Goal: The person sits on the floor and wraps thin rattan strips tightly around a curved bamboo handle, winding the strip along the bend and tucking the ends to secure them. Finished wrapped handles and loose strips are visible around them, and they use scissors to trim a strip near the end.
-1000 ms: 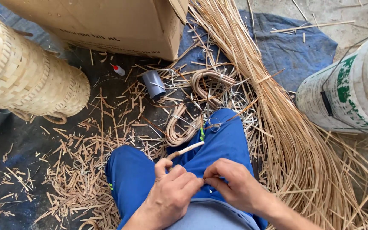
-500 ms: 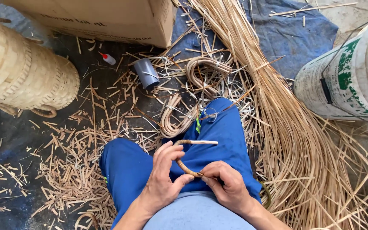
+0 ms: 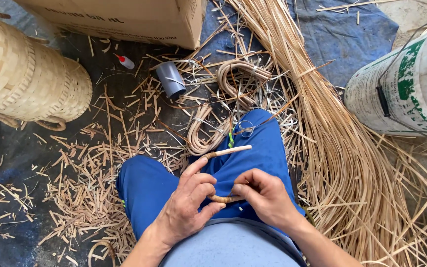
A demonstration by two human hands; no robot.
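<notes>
Scrap-strewn floor, curved tan cane handle (image 3: pixel 222 175), pinched by left hand (image 3: pixel 190 207), right hand (image 3: pixel 267 198)

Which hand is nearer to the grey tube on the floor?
Left. The left hand lies below the grey tube; the right hand is farther right.

Seated on floor; both hands over the lap, left hand (image 3: pixel 190 205) just left of right hand (image 3: pixel 265 195), a bent rattan piece (image 3: pixel 223 168) between them, its free end pointing up-right. Ahead of the knees: looped rattan handles (image 3: pixel 206 131), a short pipe section (image 3: pixel 170 79), a small glue bottle (image 3: pixel 125 61). Cardboard box (image 3: pixel 124 20) behind these. Woven basket (image 3: pixel 23 79) far left. Bundle of long strips (image 3: pixel 332 128) to the right; bucket (image 3: pixel 411 89) beyond it. Offcuts (image 3: pixel 85 188) scattered left of the legs.
</notes>
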